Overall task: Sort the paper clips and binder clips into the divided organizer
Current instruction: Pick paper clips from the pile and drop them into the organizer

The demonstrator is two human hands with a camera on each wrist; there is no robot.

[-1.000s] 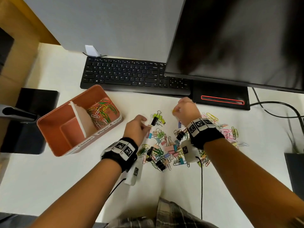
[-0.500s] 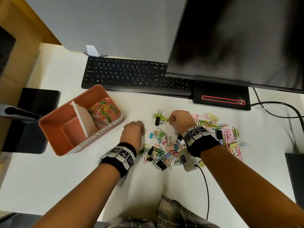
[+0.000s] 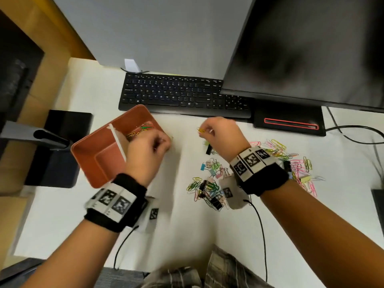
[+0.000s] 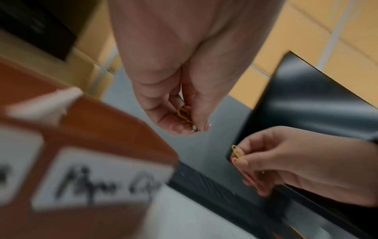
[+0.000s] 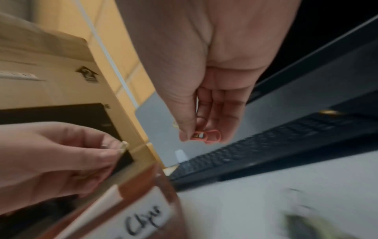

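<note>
At frame centre, the left hand is pinching a yellow wire paper clip beside the terracotta divided organizer; the right hand is pinching yellow and orange wire paper clips. Releasing early would probably be dropping them outside the labelled compartment.

Handwritten "Clips" on organizer label

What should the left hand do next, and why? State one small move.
Probably move the left hand slightly further over the organizer and let go. Its fingers pinch a yellow paper clip, and it hovers at the edge of the compartment beyond the white divider, where loose paper clips lie. The right hand pinches an orange paper clip, so it could follow.
</note>
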